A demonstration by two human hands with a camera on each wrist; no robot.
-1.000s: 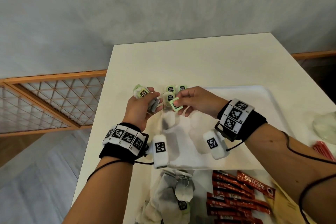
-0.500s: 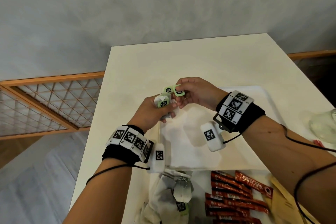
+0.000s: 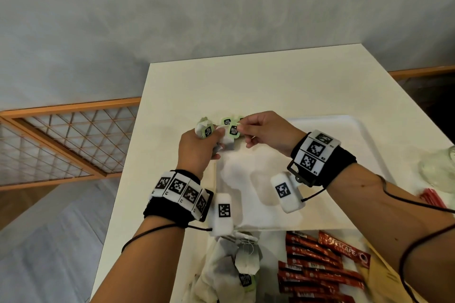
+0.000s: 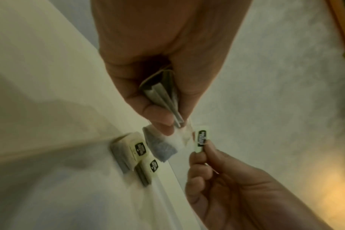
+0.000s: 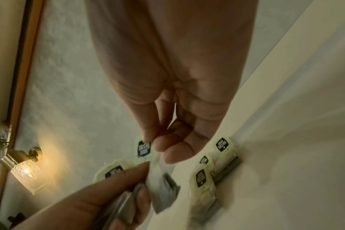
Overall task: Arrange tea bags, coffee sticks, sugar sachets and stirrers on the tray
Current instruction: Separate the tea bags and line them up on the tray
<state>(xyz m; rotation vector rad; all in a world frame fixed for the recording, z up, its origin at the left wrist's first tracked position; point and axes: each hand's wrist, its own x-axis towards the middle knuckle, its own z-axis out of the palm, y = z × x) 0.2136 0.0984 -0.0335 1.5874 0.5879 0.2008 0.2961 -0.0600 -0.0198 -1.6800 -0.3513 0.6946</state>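
Observation:
Over the far left corner of the white tray [image 3: 344, 155], my left hand [image 3: 216, 140] grips a bundle of tea bags [image 4: 161, 96]. One tea bag [image 3: 227, 142] hangs loose from its fingertips. My right hand [image 3: 242, 130] pinches that bag's green tag [image 4: 201, 138] between thumb and forefinger; the tag [image 5: 144, 149] also shows in the right wrist view. Several tea bags [image 5: 203, 180] with green tags lie side by side in the tray's corner [image 4: 136, 149], just beyond both hands.
Near the table's front edge lie a pile of loose tea bags [image 3: 234, 265], red coffee sticks [image 3: 320, 265] and brown sachets [image 3: 376, 275]. A glass jar [image 3: 440, 167] and red stirrers [image 3: 430, 198] stand at the right. The table's left edge [image 3: 128, 167] is close.
Both hands rose slightly and came together, then settled back over the tray corner. The right hand now pinches a tag on a bag hanging from the left hand's bundle.

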